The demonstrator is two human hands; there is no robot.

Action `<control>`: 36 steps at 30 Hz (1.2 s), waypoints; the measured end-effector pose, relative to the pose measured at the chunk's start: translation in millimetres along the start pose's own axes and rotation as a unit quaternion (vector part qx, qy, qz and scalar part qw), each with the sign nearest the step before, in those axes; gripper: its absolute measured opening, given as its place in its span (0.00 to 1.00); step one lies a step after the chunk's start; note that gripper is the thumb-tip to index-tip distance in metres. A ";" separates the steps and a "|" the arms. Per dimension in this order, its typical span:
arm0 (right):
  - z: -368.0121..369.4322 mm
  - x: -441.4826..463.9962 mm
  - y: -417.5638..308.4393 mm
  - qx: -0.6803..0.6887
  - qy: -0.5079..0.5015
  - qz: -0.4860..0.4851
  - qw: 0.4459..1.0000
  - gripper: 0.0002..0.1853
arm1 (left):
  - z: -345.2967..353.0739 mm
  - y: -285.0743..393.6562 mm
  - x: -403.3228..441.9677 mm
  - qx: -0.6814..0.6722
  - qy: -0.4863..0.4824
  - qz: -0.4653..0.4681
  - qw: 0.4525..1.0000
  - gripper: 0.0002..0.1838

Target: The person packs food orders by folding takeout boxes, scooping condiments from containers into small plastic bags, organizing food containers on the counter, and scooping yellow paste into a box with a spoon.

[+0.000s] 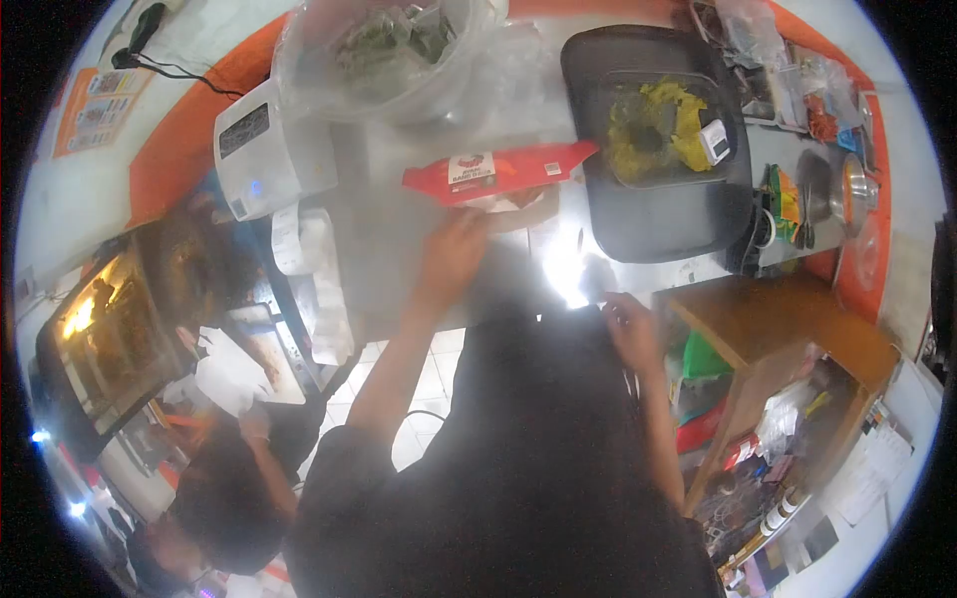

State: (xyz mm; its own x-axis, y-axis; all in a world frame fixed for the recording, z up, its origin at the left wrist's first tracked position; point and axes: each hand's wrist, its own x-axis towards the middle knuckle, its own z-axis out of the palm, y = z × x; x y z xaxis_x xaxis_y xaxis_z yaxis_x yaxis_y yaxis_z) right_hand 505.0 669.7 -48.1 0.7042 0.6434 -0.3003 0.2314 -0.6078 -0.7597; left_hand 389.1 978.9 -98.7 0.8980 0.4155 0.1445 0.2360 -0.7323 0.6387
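Left hand is at the red packet, upper centre; right hand by the counter, centre right; I cannot tell either grip's state.

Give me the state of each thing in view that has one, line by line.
Red packet: on counter, seal unclear
Clear tub: holding green contents
Black tray: holding yellow pieces
White machine: blue light on
Glass-fronted appliance: glowing inside
Wooden cabinet: open-fronted, stocked
Left hand: near packet, grip unclear
Right hand: fingers curled, grip unclear
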 end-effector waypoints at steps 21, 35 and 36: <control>-269.5 68.9 104.4 0.092 0.000 -0.140 0.986 0.10 | 103.0 142.4 -61.0 -0.076 -0.185 -0.190 0.961 0.11; -470.5 333.3 326.4 -0.247 0.172 -0.088 0.950 0.13 | 278.1 290.8 -106.8 0.002 -0.320 -0.285 0.904 0.21; -475.6 382.9 375.2 -0.301 0.178 -0.136 0.927 0.15 | 276.6 311.7 -98.0 0.008 -0.288 -0.340 0.895 0.22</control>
State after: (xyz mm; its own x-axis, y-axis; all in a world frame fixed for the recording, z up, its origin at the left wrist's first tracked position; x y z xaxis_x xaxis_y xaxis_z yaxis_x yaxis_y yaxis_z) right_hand 1180.7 466.5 -173.7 0.7172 0.6813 0.1468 0.6899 -0.6642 -0.2878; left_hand 477.4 560.7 -122.8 0.5855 0.4239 -0.6910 0.8023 -0.4252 0.4189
